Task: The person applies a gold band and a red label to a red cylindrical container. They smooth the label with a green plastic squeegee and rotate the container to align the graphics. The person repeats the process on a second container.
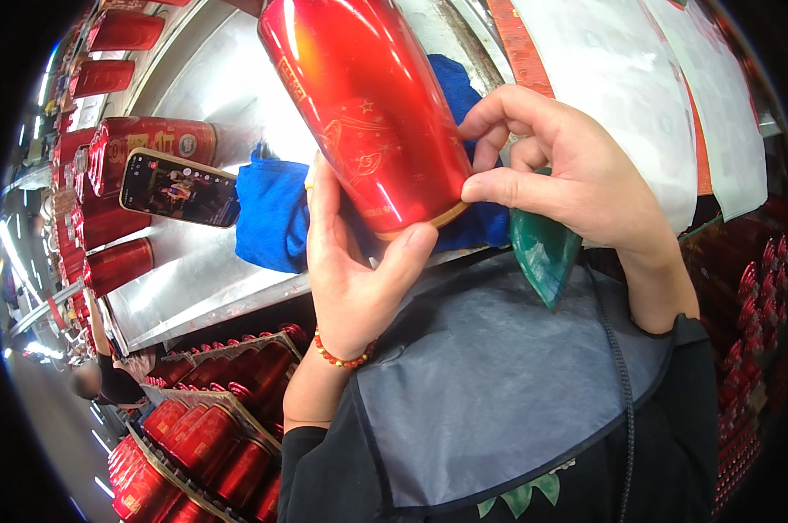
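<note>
Here: both hands hold a red canister (368, 105) above a metal desk (202, 279).
Left hand (346, 270) grip closed round its base, right hand (568, 174) pinching the rim. Behind the grip: blue cloth (272, 213); left of it a phone (180, 187) and more red canisters (150, 139); below, a tray of cans (211, 436). A green tool (542, 248) sits under the right palm.

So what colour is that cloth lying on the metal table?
The cloth is bright blue, seen clearly in the head view.

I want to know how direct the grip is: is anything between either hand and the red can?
Nothing visible. The left hand and right hand both touch the red can bare; the green scraper sits under the right palm.
</note>
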Demonstrator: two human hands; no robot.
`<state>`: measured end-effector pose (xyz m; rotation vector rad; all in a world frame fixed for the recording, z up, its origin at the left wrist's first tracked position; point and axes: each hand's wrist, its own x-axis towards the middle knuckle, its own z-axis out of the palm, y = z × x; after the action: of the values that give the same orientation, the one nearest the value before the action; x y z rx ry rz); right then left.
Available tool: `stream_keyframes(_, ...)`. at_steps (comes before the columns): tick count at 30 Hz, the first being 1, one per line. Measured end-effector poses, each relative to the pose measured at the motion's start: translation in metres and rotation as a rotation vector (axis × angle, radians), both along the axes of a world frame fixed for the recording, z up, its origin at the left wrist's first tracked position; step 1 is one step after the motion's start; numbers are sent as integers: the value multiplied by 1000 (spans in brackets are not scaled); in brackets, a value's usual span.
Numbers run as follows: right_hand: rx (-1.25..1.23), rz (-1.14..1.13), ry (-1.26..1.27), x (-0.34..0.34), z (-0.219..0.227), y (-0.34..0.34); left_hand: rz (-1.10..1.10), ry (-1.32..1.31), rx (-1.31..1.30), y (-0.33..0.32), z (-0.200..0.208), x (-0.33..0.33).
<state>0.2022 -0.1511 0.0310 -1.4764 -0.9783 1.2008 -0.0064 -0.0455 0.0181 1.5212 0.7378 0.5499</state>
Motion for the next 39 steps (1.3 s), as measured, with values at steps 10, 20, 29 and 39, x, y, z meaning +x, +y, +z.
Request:
stream_keyframes(10,-114,-1,56,2,6,2,-22,-62,1075,-9,-29,-45)
stream_keyframes(20,-137,13,51,3,8,2,-43,-53,1457,-9,-29,-19)
stream_keyframes(29,48,101,-270,45,0,17,-28,-117,1333,-11,-36,-32)
stream_keyframes(39,13,133,103,48,-25,104,-122,8,1345,-11,-13,-23)
